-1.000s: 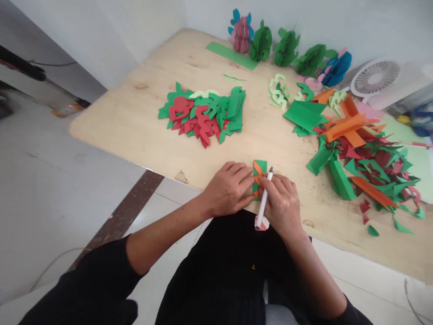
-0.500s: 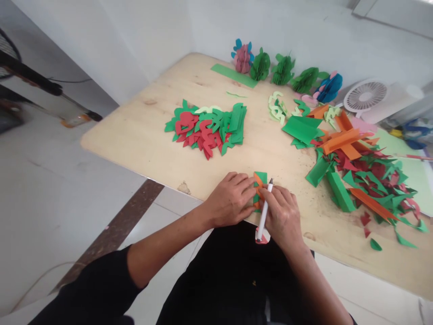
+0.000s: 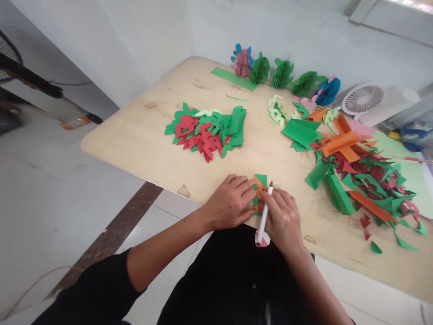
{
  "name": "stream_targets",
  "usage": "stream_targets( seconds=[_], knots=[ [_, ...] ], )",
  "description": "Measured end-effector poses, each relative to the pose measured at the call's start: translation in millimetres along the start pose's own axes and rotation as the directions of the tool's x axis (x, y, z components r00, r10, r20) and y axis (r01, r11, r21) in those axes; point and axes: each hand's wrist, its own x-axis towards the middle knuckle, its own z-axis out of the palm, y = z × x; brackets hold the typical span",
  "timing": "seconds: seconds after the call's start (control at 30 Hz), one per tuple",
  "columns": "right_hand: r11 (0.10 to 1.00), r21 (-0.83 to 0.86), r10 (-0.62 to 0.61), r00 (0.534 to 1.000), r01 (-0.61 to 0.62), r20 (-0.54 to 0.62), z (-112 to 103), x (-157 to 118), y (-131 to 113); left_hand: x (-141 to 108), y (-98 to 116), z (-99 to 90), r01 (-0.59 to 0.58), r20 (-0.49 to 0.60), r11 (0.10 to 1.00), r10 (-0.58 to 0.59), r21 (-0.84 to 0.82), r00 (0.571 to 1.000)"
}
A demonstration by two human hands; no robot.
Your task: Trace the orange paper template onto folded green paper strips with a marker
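At the table's near edge lies a green paper strip (image 3: 260,178) with a wavy orange paper cut-out (image 3: 257,183) on top of it. My left hand (image 3: 232,201) rests palm down beside it, fingers slightly spread, their tips on the left side of the papers. In my right hand (image 3: 282,216) a white pen (image 3: 264,214) is tucked by the thumb, its dark tip pointing away from me. The right fingertips touch the orange cut-out from the right. Both hands partly cover the papers.
Red and green paper cut-outs (image 3: 206,133) lie in a pile to the left. Folded strips and scraps (image 3: 368,176) cover the right side. Several honeycomb paper figures (image 3: 282,72) stand at the back beside a white fan (image 3: 363,98). A long green strip (image 3: 234,78) lies near them.
The view has tilted slightly, so the table appears a little lower. My hands, the pen and the papers keep nearly the same positions.
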Motion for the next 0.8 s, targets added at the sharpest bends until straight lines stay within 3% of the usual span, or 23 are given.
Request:
stream_targets(
  seconds=[0.8],
  knots=[
    [1.000, 0.002, 0.000, 1.000, 0.000, 0.000, 0.5, -0.6, 0.3, -0.6, -0.2, 0.6, 0.030, 0.030, 0.999, -0.029, -0.017, 0.999]
  ],
)
